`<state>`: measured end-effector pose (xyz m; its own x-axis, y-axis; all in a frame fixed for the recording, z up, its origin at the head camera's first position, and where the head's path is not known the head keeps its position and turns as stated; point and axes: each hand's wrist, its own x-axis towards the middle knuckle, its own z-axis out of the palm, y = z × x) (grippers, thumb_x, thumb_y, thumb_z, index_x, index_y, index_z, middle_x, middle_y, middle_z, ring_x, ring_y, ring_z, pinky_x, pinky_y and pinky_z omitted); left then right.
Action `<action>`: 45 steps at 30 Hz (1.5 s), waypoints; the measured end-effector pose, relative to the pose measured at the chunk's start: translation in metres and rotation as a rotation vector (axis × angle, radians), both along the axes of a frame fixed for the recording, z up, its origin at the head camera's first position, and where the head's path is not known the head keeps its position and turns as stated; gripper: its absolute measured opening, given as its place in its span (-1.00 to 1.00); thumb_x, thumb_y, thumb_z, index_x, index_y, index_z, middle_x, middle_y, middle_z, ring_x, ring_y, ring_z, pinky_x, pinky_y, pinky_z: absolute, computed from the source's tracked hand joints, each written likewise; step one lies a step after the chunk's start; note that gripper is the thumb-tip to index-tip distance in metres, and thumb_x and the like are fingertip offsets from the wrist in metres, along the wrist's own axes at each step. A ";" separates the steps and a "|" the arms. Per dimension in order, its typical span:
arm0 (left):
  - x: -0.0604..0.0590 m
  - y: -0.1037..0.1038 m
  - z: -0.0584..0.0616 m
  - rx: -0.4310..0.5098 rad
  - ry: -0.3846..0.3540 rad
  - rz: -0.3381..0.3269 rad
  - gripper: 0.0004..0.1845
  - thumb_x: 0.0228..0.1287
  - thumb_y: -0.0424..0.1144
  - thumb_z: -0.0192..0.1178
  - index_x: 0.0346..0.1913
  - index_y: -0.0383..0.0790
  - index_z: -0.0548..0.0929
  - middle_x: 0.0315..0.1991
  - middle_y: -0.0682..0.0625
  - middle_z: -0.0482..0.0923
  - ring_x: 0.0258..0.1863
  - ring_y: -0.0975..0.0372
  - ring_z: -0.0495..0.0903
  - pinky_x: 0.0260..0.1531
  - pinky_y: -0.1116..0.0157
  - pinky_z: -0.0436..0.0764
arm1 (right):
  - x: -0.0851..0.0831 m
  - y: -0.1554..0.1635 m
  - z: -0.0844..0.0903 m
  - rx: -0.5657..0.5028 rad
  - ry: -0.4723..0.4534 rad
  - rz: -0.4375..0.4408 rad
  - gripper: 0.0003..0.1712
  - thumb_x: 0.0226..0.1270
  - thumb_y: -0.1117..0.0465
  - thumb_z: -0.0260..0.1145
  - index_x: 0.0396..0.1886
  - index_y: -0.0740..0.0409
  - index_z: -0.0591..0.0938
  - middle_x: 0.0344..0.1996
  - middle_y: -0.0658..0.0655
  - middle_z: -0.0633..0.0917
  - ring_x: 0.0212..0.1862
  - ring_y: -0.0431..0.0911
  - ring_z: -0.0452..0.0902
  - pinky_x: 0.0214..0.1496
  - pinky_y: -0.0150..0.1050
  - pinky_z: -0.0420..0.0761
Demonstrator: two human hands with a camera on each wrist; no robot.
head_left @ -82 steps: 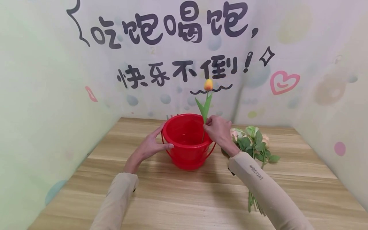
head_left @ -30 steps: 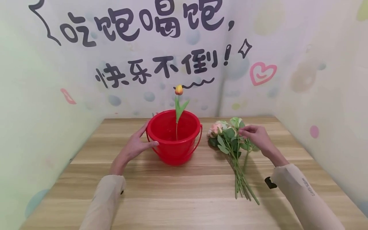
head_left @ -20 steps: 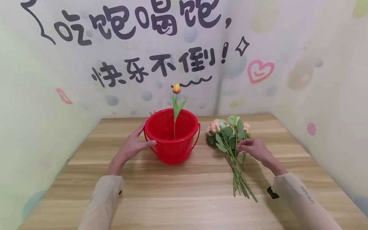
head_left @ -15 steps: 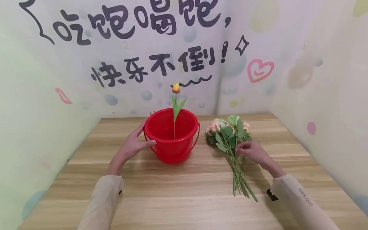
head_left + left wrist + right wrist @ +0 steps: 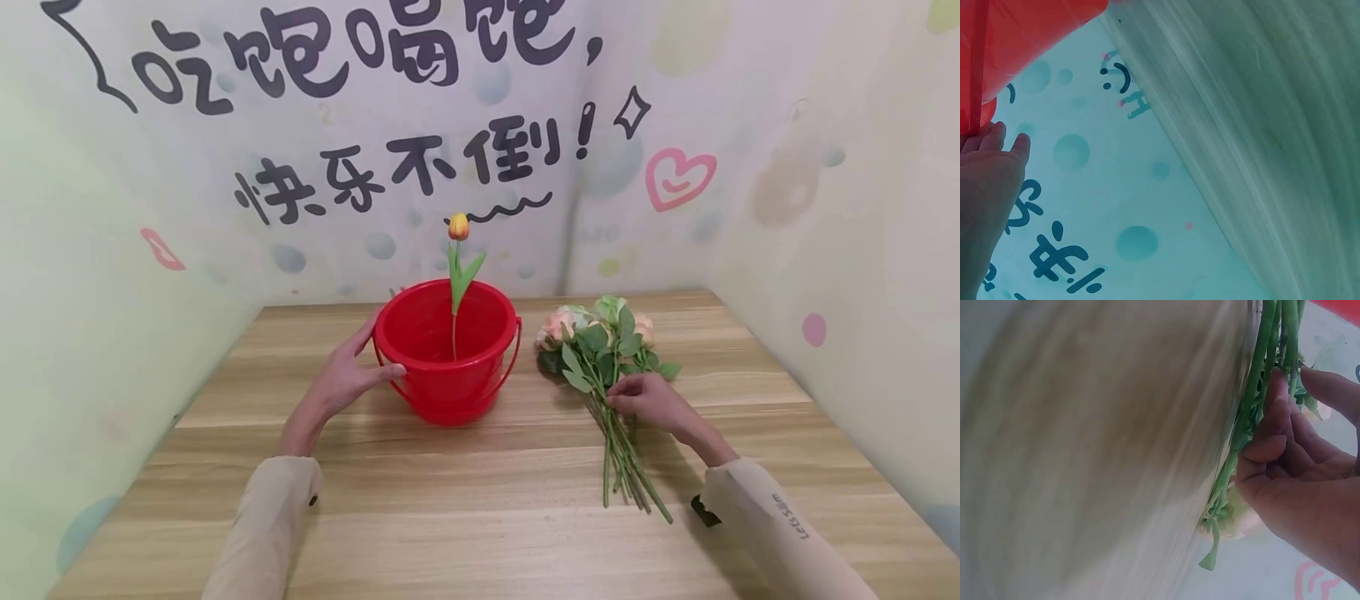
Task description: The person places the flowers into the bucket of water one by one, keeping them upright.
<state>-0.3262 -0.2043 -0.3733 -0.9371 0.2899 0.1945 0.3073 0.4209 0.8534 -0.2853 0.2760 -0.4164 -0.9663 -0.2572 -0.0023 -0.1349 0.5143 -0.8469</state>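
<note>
A red bucket [image 5: 450, 392] stands on the table with a single yellow-orange tulip [image 5: 459, 227] leaning upright inside it. My left hand [image 5: 341, 379] rests against the bucket's left side, thumb on the front rim and the fingers spread along the wall. In the left wrist view those straight fingers [image 5: 999, 137] touch the red plastic. To the right lies a bunch of artificial roses [image 5: 600, 333], pink and pale green, stems toward me. Over the stems, my right hand [image 5: 652, 404] pinches a rose stem [image 5: 1292, 350] between thumb and forefinger, as the right wrist view shows.
The wooden table [image 5: 450, 533] reaches a back wall with dark lettering [image 5: 420, 167]. Pale walls close in on both sides. The bucket's handle [image 5: 512, 367] hangs down at its right side.
The tulip, earlier held by my right hand, now stands released in the bucket. My right hand has moved right to the roses and slid down along their stems. The left hand stays on the bucket.
</note>
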 end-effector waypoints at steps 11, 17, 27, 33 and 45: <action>0.002 0.000 0.001 -0.005 -0.006 0.012 0.13 0.18 0.06 0.52 0.69 0.12 0.03 0.64 -0.06 0.06 0.59 -0.11 -0.01 0.19 -0.22 0.54 | 0.000 -0.003 0.001 0.026 0.015 0.023 -0.77 0.46 0.38 0.29 -0.10 0.55 0.64 -0.28 0.23 0.73 -0.30 -0.07 0.61 -0.32 -0.27 0.64; 0.002 0.001 0.002 -0.008 -0.008 0.013 0.13 0.17 0.07 0.52 0.69 0.10 0.03 0.64 -0.06 0.07 0.59 -0.11 -0.01 0.19 -0.23 0.53 | 0.000 -0.003 0.001 0.060 0.028 0.026 -0.82 0.47 0.36 0.30 -0.16 0.48 0.67 -0.32 0.19 0.72 -0.31 -0.09 0.58 -0.33 -0.28 0.61; 0.000 0.000 0.000 -0.007 -0.010 0.012 0.13 0.17 0.07 0.52 0.68 0.10 0.05 0.63 -0.05 0.08 0.59 -0.11 0.00 0.21 -0.24 0.51 | 0.000 -0.003 0.003 0.140 0.059 0.029 -0.85 0.45 0.36 0.32 -0.27 0.41 0.70 -0.41 0.11 0.70 -0.38 -0.12 0.51 -0.45 -0.33 0.48; -0.001 -0.001 0.000 -0.012 -0.011 0.018 0.13 0.16 0.08 0.52 0.68 0.12 0.05 0.63 -0.06 0.08 0.59 -0.11 0.00 0.20 -0.24 0.52 | 0.000 -0.004 0.006 0.162 0.076 0.039 -0.87 0.45 0.39 0.30 -0.29 0.41 0.70 -0.45 0.10 0.69 -0.40 -0.08 0.53 -0.50 -0.34 0.45; -0.001 0.000 0.000 -0.011 -0.007 0.016 0.12 0.18 0.07 0.52 0.68 0.12 0.05 0.63 -0.06 0.08 0.59 -0.11 0.00 0.20 -0.24 0.52 | -0.002 0.004 0.002 0.049 0.017 0.057 -0.81 0.46 0.40 0.25 -0.09 0.50 0.65 -0.36 0.13 0.69 -0.35 -0.09 0.53 -0.42 -0.34 0.52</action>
<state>-0.3268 -0.2039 -0.3732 -0.9429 0.2769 0.1849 0.2946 0.4349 0.8509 -0.2872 0.2802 -0.4147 -0.9502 -0.3115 0.0002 -0.1792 0.5462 -0.8183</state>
